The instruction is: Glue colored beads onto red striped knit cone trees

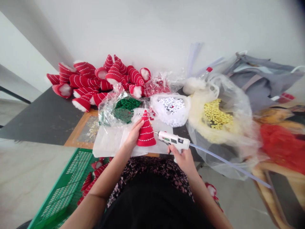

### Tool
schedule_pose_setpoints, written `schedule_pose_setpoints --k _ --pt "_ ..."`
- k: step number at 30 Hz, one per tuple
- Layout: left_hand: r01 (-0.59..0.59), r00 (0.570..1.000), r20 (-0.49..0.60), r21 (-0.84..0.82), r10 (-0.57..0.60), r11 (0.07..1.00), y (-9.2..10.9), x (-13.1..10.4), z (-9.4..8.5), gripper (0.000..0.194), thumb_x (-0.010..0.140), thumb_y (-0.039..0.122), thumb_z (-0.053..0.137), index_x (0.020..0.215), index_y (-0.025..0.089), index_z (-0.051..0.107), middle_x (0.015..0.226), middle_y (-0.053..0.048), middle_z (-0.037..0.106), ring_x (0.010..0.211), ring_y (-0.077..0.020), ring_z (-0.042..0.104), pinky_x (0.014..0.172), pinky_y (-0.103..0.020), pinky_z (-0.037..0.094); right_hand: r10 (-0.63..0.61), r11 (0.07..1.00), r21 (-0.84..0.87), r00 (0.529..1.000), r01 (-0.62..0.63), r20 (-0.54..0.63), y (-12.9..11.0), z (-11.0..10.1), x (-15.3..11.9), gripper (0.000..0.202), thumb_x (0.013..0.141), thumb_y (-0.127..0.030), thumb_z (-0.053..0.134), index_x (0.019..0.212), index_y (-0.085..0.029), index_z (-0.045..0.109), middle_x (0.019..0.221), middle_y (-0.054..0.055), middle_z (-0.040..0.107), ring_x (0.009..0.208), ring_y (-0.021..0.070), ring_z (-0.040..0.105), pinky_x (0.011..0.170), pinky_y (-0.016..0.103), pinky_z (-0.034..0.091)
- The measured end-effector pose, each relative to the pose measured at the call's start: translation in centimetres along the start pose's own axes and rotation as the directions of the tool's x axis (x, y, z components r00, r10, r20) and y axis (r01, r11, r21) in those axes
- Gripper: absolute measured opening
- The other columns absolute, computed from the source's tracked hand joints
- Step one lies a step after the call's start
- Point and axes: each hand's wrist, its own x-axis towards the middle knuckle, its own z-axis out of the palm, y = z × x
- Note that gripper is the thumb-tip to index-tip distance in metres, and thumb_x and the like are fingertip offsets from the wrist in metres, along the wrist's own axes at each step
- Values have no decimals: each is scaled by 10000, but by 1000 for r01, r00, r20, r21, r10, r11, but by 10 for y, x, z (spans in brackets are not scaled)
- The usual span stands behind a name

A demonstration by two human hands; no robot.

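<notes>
My left hand (133,133) is closed around the left side of a red cone (146,133) wound with white stitched cord, its tip pointing up. In my right hand (183,159) is a white glue gun (172,139), with its nozzle at the cone's right side; whether it touches cannot be made out. A long translucent glue stick (228,161) trails from the gun's back. Behind the cone lie an open bag of green pompoms (127,106) and a bag of white pompoms (172,105). A few small red bits (152,118) lie on the white paper (107,143).
Many stuffed red cones (83,79) are piled at the back left. To the right stand a bag of yellow pompoms (216,114), a grey bag (257,76) and red netting (281,146). A green basket (59,187) with red cones sits below the table (35,114).
</notes>
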Motion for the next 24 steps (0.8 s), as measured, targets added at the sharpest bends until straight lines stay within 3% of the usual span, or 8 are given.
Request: schedule_pose_setpoints --k 7,12,15,19,24 --pt "-19 1000 -13 21 19 1000 0 1 0 432 780 557 818 1062 237 752 1008 -93 816 1056 -365 775 857 -463 639 -32 999 -43 999 31 -4 12 2 -1 448 1021 -558 587 753 -211 673 765 83 754 710 224 706 699 316 598" --pt "-21 998 -65 1 21 1000 -1 4 -2 391 798 547 808 1038 242 758 1007 -81 816 1007 -345 780 854 -452 638 -113 947 -314 986 68 -126 21 -5 -2 335 981 -536 641 1015 -206 686 866 105 780 786 286 749 737 375 611" --pt "-22 997 -69 -9 21 1000 -3 4 -1 395 789 523 829 1060 246 756 1013 -73 812 962 -318 774 842 -428 624 -140 940 -330 979 85 -146 14 -8 -5 305 1008 -509 619 1048 -210 662 856 93 769 766 273 749 708 351 603" --pt "-43 999 -22 17 44 999 -6 3 5 384 798 509 830 1085 267 745 942 -34 788 885 -272 755 798 -381 602 -173 962 -222 984 160 -43 -6 -3 -10 220 1028 -441 627 1042 -222 643 900 80 767 802 251 764 697 306 598" --pt "-82 996 36 42 80 996 -7 -1 15 372 810 456 825 1119 271 731 930 -3 747 817 -211 705 760 -318 569 -187 936 -289 980 200 74 -23 6 -12 174 1027 -405 615 1050 -240 666 824 51 762 721 237 736 644 299 556"
